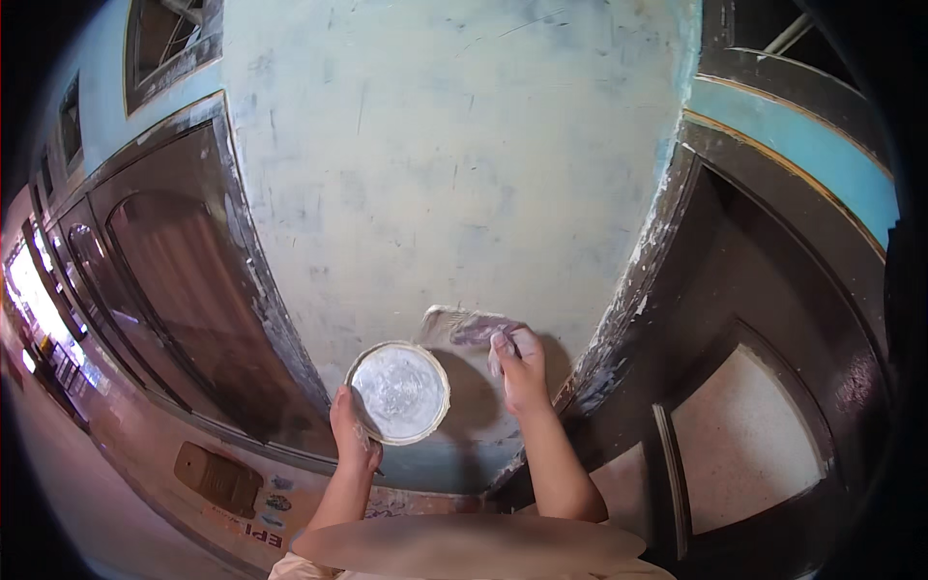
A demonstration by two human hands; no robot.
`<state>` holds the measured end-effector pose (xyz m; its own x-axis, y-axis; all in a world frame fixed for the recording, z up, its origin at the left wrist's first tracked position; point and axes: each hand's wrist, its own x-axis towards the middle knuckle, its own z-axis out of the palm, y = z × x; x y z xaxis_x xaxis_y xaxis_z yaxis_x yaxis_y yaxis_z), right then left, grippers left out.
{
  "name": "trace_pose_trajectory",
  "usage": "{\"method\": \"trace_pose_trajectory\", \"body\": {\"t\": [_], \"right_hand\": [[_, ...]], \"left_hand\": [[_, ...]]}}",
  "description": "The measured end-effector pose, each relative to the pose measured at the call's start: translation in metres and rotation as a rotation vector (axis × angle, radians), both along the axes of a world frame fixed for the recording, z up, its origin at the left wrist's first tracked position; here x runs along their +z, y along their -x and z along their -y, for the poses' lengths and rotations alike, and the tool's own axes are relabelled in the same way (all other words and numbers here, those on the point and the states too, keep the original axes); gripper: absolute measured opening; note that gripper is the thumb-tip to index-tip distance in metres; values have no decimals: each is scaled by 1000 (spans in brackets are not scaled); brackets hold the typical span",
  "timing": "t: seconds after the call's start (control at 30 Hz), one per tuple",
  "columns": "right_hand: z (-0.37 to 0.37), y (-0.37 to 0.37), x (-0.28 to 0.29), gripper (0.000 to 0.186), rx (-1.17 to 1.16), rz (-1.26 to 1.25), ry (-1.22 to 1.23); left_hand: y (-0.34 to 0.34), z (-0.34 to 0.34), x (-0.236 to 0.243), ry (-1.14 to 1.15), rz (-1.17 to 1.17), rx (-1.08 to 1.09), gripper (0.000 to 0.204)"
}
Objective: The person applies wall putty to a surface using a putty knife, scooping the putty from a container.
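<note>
My left hand (352, 433) grips a round pale tub (396, 392) by its side, its top facing up toward me and showing whitish material inside. Just right of the tub, my right hand (517, 367) is closed on a wide, stained paintbrush (469, 327), held horizontally with its pale bristles pointing left, at the face of a patchy pale wall (449, 164). Whether the bristles touch the wall I cannot tell. Both hands have white smears on them.
Dark wooden doors stand left (155, 280) and right (754, 242), with scuffed frames. The right one has lighter panels. A brown flat piece (217, 480), possibly cardboard, lies on the floor at lower left, beside painted or printed marks. Daylight enters at far left.
</note>
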<state>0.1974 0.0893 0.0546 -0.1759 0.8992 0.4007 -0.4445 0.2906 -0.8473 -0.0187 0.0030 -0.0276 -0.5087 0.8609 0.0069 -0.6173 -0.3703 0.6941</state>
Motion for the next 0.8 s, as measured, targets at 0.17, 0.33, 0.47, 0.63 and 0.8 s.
{"method": "trace_pose_trajectory", "body": {"t": [0.17,0.33,0.47,0.63,0.8], "right_hand": [[6,-16,-12,13,25,28,54],[1,-41,-28,31,245,-21,-89],[4,-52,-34,31,108,-240,11],[7,-71,-35,56,-29,-188,167],[14,-67,-23,86,49,-392,28]], "left_hand": [[-4,1,-14,20,-17,-39,34],[-17,2,-9,160,-68,-60,35],[-30,-2,-15,115,-118,-23,38],[-43,1,-16,222,-103,-59,40],[-44,2,-42,111,-47,-48,40]]}}
